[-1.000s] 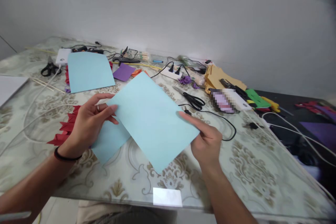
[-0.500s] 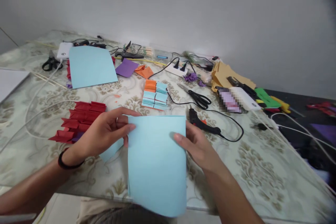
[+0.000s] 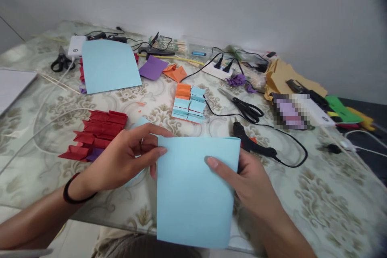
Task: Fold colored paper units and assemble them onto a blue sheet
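Note:
Between my hands is a folded sheet of light blue paper, held up at the table's front edge. My left hand pinches its upper left edge, thumb in front and fingers behind. At the right edge, my right hand grips it with the thumb flat on the front; the other fingers are mostly hidden behind. Another light blue piece lies partly covered behind my left hand. Folded red paper pieces sit beside my left wrist. A black glue gun lies just beyond my right hand.
Black-handled scissors and small orange and blue folded papers lie mid-table. A flat blue sheet is at the back left. A white power strip with cords stands at the back; a glue-gun cord loops on the right.
The blue paper's front now faces me flatter and wider, its lower end less curled. Both hands keep their hold. The whole view has shifted slightly.

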`<state>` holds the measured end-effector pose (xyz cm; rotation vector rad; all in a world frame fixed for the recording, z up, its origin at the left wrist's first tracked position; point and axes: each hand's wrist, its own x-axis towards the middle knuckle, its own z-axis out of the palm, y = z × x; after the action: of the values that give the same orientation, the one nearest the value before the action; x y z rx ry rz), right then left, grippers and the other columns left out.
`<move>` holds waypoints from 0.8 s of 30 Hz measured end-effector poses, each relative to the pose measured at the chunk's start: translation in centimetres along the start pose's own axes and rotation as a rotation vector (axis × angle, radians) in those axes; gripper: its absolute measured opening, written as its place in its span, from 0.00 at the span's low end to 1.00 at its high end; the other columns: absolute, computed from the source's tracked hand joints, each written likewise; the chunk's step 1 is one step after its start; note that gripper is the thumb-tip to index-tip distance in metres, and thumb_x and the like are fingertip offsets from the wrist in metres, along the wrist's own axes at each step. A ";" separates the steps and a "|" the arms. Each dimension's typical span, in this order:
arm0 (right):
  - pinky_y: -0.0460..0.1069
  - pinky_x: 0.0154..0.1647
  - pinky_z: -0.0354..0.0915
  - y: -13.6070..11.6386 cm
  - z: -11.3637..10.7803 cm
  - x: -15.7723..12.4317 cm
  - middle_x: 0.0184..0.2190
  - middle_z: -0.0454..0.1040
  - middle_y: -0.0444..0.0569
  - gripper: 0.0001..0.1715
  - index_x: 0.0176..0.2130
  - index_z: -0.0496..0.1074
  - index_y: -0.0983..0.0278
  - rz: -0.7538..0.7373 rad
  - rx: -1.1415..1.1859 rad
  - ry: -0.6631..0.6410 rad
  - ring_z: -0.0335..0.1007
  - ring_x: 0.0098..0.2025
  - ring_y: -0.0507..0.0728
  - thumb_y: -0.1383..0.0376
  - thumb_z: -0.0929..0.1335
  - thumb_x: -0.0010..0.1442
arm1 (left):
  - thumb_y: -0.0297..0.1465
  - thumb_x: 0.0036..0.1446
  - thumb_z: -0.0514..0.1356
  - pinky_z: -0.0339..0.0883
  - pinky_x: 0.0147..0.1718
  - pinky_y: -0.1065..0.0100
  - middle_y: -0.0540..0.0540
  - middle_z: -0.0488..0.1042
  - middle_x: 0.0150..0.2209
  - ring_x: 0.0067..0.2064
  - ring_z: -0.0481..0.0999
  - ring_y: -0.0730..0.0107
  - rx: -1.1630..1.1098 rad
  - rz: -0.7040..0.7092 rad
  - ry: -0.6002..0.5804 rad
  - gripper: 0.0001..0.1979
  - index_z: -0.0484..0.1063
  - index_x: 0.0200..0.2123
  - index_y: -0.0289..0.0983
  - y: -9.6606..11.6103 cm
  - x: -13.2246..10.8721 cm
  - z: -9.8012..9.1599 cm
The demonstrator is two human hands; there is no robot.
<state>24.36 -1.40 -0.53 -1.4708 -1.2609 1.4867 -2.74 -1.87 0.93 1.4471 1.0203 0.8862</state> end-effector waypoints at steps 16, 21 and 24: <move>0.43 0.22 0.62 0.1 -0.2 0.3 0.27 0.75 0.45 0.20 0.37 0.78 0.63 -0.071 0.094 -0.019 0.66 0.24 0.50 0.48 0.75 0.61 | 0.30 0.69 0.62 0.71 0.25 0.75 0.57 0.72 0.25 0.24 0.80 0.75 0.056 0.007 0.052 0.11 0.73 0.54 0.42 -0.3 0.1 -0.1; 0.43 0.21 0.61 0.1 -0.3 0.3 0.26 0.75 0.44 0.19 0.36 0.78 0.63 -0.058 0.127 -0.035 0.66 0.24 0.50 0.50 0.76 0.61 | 0.32 0.69 0.62 0.70 0.25 0.74 0.57 0.71 0.26 0.24 0.80 0.74 0.070 -0.004 0.045 0.11 0.73 0.54 0.42 -0.3 0.1 -0.1; 0.44 0.22 0.63 0.2 -0.3 0.4 0.27 0.76 0.45 0.19 0.37 0.78 0.63 -0.058 0.106 -0.026 0.67 0.25 0.52 0.49 0.76 0.61 | 0.33 0.69 0.62 0.70 0.26 0.74 0.57 0.69 0.26 0.24 0.81 0.73 0.064 -0.007 0.041 0.11 0.73 0.54 0.43 -0.3 0.1 -0.1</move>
<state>24.58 -1.05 -0.76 -1.3391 -1.2110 1.5150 -2.85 -1.71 0.65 1.4830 1.0927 0.8879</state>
